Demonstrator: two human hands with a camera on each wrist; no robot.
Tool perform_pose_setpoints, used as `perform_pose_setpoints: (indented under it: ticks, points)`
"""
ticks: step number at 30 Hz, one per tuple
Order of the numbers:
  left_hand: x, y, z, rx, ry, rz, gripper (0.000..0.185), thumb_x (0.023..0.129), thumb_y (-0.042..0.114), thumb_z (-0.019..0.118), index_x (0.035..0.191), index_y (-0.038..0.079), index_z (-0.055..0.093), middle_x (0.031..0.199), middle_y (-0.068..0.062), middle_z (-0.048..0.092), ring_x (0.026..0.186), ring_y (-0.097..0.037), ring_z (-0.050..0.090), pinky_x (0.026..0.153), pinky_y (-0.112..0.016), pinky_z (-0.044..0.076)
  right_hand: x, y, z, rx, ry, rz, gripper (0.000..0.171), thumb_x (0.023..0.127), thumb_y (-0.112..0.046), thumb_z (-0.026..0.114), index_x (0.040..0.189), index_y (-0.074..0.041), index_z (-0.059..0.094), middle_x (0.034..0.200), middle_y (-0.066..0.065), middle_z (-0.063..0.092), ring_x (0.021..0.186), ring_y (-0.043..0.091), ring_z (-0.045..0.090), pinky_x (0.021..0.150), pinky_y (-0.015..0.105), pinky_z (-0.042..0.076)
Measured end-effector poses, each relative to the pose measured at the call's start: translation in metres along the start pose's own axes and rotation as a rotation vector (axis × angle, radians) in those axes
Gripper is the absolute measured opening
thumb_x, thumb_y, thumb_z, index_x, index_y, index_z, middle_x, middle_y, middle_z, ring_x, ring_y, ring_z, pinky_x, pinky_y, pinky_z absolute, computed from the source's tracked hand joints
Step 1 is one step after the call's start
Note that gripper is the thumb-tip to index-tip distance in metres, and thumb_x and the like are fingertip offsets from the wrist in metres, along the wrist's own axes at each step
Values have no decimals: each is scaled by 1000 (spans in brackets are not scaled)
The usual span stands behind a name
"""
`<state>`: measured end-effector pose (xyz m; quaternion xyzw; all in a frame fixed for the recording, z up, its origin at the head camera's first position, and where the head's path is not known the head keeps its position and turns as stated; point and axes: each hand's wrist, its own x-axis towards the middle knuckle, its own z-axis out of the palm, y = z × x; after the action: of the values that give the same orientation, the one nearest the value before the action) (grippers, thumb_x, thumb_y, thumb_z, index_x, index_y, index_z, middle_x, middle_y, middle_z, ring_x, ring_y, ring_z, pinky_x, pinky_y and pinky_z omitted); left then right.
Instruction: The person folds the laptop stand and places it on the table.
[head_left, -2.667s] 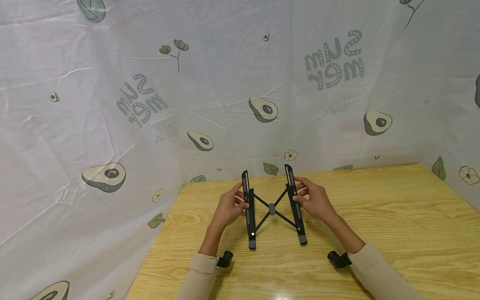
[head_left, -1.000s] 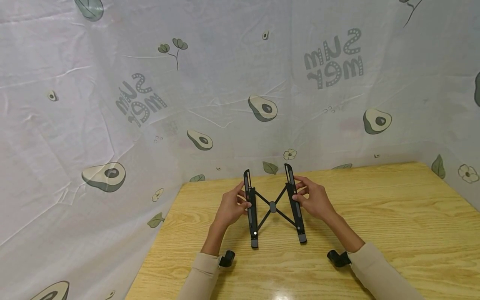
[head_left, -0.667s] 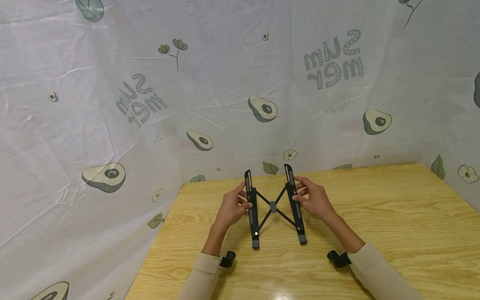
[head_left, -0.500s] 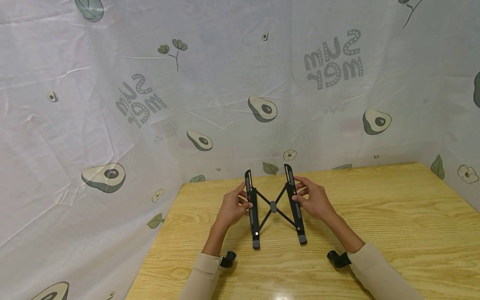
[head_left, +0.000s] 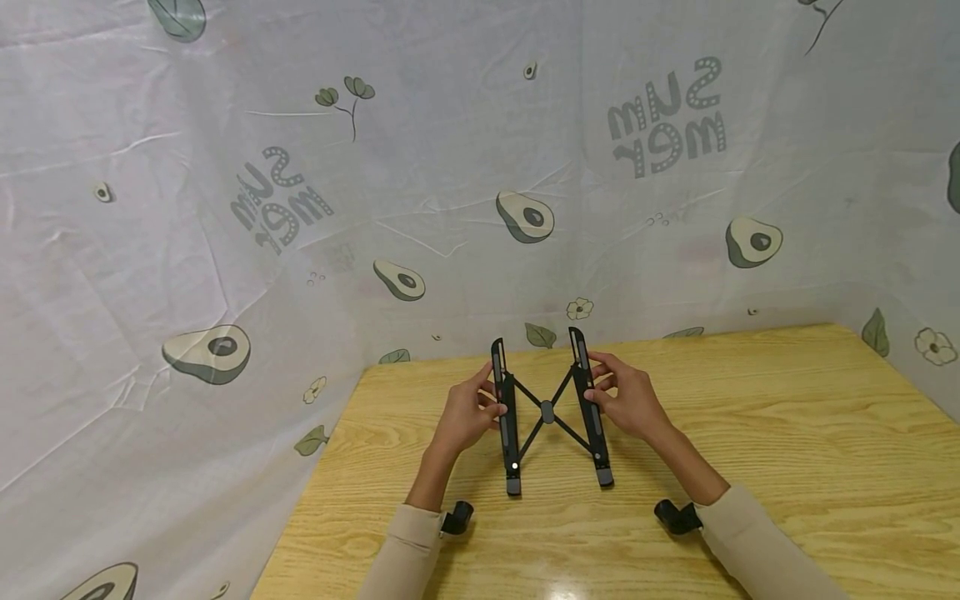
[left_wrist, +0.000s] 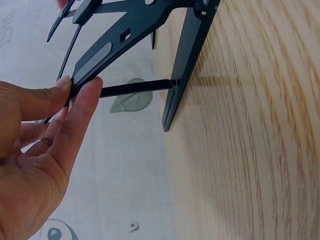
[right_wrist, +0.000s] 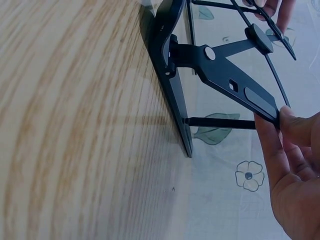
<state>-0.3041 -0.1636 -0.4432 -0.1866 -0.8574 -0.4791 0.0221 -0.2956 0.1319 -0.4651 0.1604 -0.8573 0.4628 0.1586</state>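
Observation:
A black folding stand [head_left: 547, 410] with two long side rails joined by thin crossed rods stands on the wooden table [head_left: 750, 433]. My left hand [head_left: 474, 410] pinches the left rail [head_left: 507, 417] from outside. In the left wrist view its thumb and fingers [left_wrist: 80, 92] grip the rail's [left_wrist: 120, 40] edge. My right hand [head_left: 611, 398] holds the right rail [head_left: 590, 408] the same way. In the right wrist view its fingertips [right_wrist: 287, 122] pinch the rail's upper end [right_wrist: 225, 75]. The rails' lower ends rest on the table.
A white cloth [head_left: 375, 208] printed with avocados hangs behind and to the left of the table. The table's left edge [head_left: 315, 492] lies close to my left arm. Black wrist camera mounts [head_left: 455, 517] [head_left: 675, 517] sit at both cuffs.
The left rail has shifted a little to the right with my left hand, so the stand is slightly narrower. The right hand and right rail have stayed put.

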Motion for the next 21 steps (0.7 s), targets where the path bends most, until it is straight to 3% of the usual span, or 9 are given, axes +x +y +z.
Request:
perform_pose_setpoints:
  ticks: [13, 21]
  points:
    - [1, -1, 1, 21, -1, 10, 83, 97, -14, 69, 168, 5, 32, 115, -23, 66, 89, -23, 74, 71, -48, 69, 0, 0, 0, 3, -1, 5, 62, 95, 3, 78, 153, 0, 55, 120, 22, 72, 94, 32, 77, 65, 23, 57]
    - [1, 0, 2, 15, -7, 11, 82, 97, -15, 67, 168, 5, 32, 114, -23, 66, 88, -23, 74, 72, -49, 69, 0, -1, 0, -3, -7, 7, 62, 95, 2, 78, 153, -1, 55, 120, 22, 72, 94, 32, 77, 66, 25, 57]
